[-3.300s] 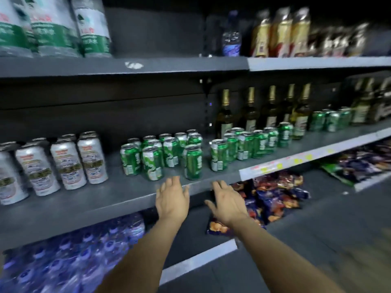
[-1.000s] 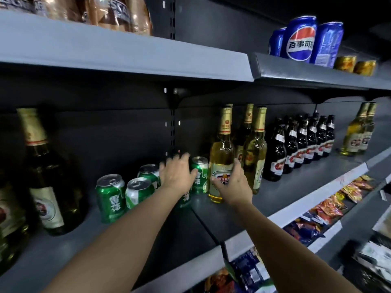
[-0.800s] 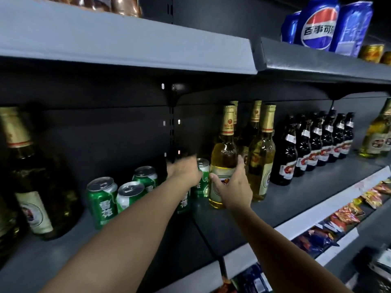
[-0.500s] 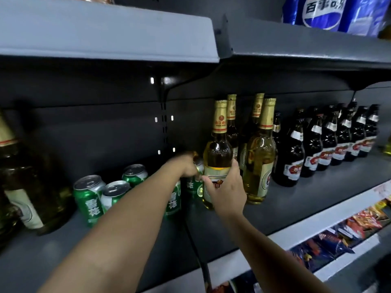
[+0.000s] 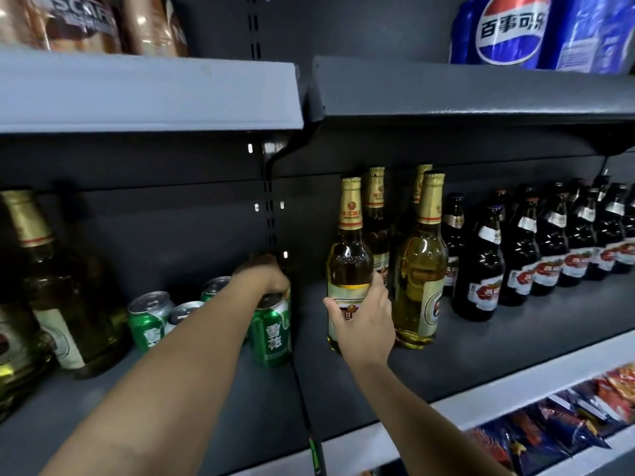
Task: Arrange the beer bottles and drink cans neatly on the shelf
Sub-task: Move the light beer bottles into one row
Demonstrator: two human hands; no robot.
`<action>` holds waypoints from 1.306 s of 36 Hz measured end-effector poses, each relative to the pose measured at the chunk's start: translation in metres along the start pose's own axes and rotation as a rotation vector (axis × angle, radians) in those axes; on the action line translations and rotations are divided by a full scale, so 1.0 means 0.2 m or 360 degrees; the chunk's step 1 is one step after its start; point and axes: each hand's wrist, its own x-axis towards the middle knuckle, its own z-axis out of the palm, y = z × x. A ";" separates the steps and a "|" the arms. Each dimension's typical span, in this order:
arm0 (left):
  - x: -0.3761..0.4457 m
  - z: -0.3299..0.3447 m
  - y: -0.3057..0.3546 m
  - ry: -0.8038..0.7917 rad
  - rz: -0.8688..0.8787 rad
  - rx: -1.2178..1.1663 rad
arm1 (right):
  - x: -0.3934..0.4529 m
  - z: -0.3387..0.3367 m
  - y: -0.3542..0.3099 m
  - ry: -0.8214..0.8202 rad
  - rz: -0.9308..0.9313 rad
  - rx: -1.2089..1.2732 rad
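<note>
On the dark shelf, my right hand grips the label of an upright amber beer bottle with a gold foil neck; thumb on its left, fingers on its right. Three more like it stand right beside it, the nearest to its right. My left hand reaches to the back of the shelf, its fingers curled down over the top of a green can that is mostly hidden. Another green can stands just in front of that hand, beside my forearm. More green cans stand to the left.
A row of dark beer bottles runs off to the right. Big green bottles stand at far left. The shelf above carries blue Pepsi cans and brown bottles. Snack bags lie on the shelf below.
The view has come closer to the shelf. My left hand has reached further back over the green cans. My right hand has stayed on the amber bottle.
</note>
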 end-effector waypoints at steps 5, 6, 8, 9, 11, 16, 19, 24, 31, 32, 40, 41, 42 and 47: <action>0.00 -0.05 0.08 0.0348 0.0219 -0.0284 | 0.03 -0.02 0.01 -0.0135 -0.0012 0.0057; 0.00 -0.06 0.11 0.0426 0.0288 -0.0466 | 0.05 -0.02 0.02 -0.0161 -0.0025 0.0064; -0.02 -0.06 0.16 0.0446 0.0344 -0.0999 | 0.07 -0.01 0.02 -0.0222 -0.0043 0.0071; -0.04 -0.06 0.18 0.0392 0.0328 -0.1285 | 0.09 0.00 0.02 -0.0255 -0.0048 0.0066; -0.09 -0.04 0.19 0.0191 0.0287 -0.1610 | 0.12 0.01 0.01 -0.0307 -0.0046 0.0047; -0.08 0.02 0.17 -0.0174 0.0440 -0.1124 | 0.19 0.09 -0.02 -0.0409 -0.0066 0.0023; 0.00 0.05 0.18 0.0052 0.0430 -0.0951 | 0.23 0.14 -0.02 -0.0459 -0.0086 0.0025; 0.07 0.06 0.18 0.0252 0.0353 -0.0845 | 0.29 0.20 -0.03 -0.0588 -0.0106 0.0055; 0.12 0.07 0.20 0.0334 0.0307 -0.0760 | 0.29 0.23 -0.05 -0.0546 -0.0087 0.0127; 0.12 0.07 0.20 0.0342 0.0300 -0.0753 | 0.27 0.22 -0.05 -0.0517 -0.0115 0.0075; 0.12 0.11 0.24 0.0456 0.0237 -0.0746 | 0.09 0.04 0.09 -0.0134 -0.0553 0.0074; 0.11 0.12 0.25 0.0476 0.0242 -0.0781 | 0.08 0.00 0.11 -0.0037 -0.0612 0.0102; 0.08 0.13 0.26 0.0521 0.0220 -0.0806 | 0.08 -0.04 0.13 0.0057 -0.0660 0.0121; -0.14 0.17 0.37 0.1396 0.0090 -0.0865 | 0.13 -0.27 0.25 0.0384 -0.0657 0.0125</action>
